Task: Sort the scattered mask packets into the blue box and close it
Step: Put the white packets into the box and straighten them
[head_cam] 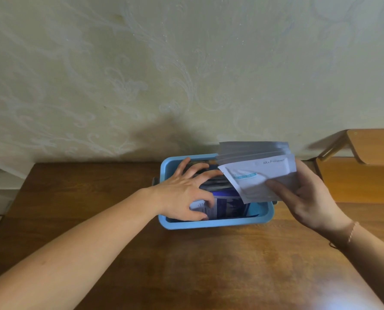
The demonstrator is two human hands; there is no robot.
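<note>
A blue plastic box (211, 224) stands open on the wooden table, against the wall. Inside it lie dark and blue-white mask packets (228, 206). My left hand (184, 191) reaches into the box, fingers spread and pressed against those packets, thumb on a white-blue one. My right hand (307, 198) holds a fanned stack of white mask packets (260, 173) tilted over the box's right side, thumb across the front packet. No lid is in view.
The brown wooden table (186, 265) runs up to a pale patterned wall (141, 74). A lighter wooden shelf or chair (365, 166) stands at the right, close behind my right hand. A dark handle sticks out of the box's left side (155, 181).
</note>
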